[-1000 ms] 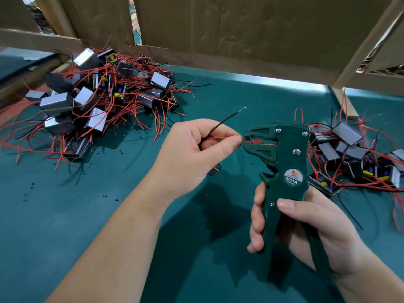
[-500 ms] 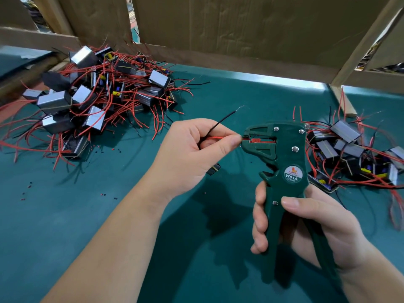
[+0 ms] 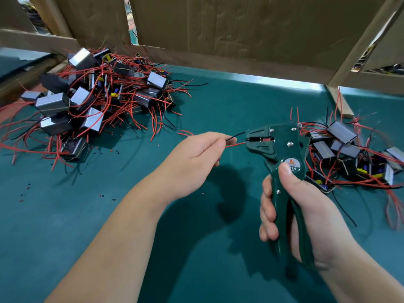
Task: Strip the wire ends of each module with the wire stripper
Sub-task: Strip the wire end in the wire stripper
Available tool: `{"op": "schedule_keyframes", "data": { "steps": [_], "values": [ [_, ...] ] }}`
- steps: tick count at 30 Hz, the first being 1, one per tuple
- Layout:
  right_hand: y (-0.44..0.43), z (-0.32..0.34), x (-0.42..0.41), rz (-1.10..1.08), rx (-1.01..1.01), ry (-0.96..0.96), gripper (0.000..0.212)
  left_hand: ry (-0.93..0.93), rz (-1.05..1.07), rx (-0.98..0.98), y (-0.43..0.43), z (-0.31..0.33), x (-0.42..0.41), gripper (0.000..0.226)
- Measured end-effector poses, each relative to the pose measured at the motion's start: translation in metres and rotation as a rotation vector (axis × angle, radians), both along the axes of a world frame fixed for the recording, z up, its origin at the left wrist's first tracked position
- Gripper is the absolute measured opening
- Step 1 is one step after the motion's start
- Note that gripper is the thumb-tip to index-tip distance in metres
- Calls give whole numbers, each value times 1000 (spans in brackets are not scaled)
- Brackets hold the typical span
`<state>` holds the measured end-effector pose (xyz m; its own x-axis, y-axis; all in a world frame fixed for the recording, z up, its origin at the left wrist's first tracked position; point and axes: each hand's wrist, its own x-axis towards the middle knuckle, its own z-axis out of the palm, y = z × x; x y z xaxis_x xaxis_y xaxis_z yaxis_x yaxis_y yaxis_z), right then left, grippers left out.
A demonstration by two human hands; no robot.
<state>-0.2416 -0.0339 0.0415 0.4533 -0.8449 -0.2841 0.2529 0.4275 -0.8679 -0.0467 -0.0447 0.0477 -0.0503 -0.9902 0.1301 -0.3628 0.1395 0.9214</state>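
Left hand [image 3: 192,165]: my fingers, pressed together, pinch a red wire [image 3: 235,145] and a black wire [image 3: 235,136]. The red wire's end meets the mouth of the wire stripper [image 3: 282,145], mid-scene. My right hand [image 3: 310,215] wraps its fingers round the handles. On the green table [image 3: 218,101] lie a far-left module pile [image 3: 91,101] and a right module pile [image 3: 345,149].

A green worktop [image 3: 218,110] fills the view. Brown cardboard [image 3: 240,29] stands along the worktop's far edge. A wood bar [image 3: 358,51] leans at its far right corner. Tiny red and black bits [image 3: 113,199] lie on its left part.
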Motion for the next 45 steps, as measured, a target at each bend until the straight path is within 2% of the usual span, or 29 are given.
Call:
{"op": "schedule_keyframes", "data": {
  "steps": [4,8,11,15,19,23,25,27,28,30,32,34,36,38,40,43,45],
  "values": [
    [-6,0,-2,114,47,-218,56,-222,8,-84,-1,-2,-3,25],
    [-10,0,-1,82,123,-327,56,-425,198,-222,-3,-4,-1,20],
    [-13,0,-4,78,196,-385,68,-351,63,-298,1,0,-3,19],
    [-18,-2,-8,116,209,-367,92,-406,-127,-269,11,0,-16,22],
    [-21,-1,-7,213,231,-421,85,-411,-182,-204,14,3,-14,41],
    [-19,-4,-1,52,-29,-209,78,-367,-182,-189,12,3,-15,59],
    [-20,-2,0,-120,-186,-123,76,-297,-98,-214,9,2,-9,64],
    [-20,0,-2,-283,-310,-65,72,-286,128,-239,2,-2,1,60],
    [-21,0,-4,-336,-350,-59,63,-329,279,-226,-2,-4,7,56],
    [-23,-1,-9,-371,-346,-70,45,-467,559,-79,-8,-10,21,49],
    [-26,-4,-12,-370,-263,-73,44,-604,725,177,-13,-16,36,51],
    [-27,-5,-13,-364,-222,-72,49,-682,744,332,-16,-22,48,53],
    [-26,-7,-13,-355,-277,-50,42,-684,709,357,-20,-27,53,51],
    [-23,-7,-13,-335,-344,-53,35,-677,704,309,-22,-29,54,45],
    [-21,-8,-12,-309,-367,-69,40,-722,705,270,-23,-32,53,38],
    [-19,-10,-10,-291,-319,-86,43,-753,725,175,-23,-34,55,20],
    [-20,-11,-9,-286,-276,-106,42,-755,774,99,-25,-34,55,19]
  ]
}}
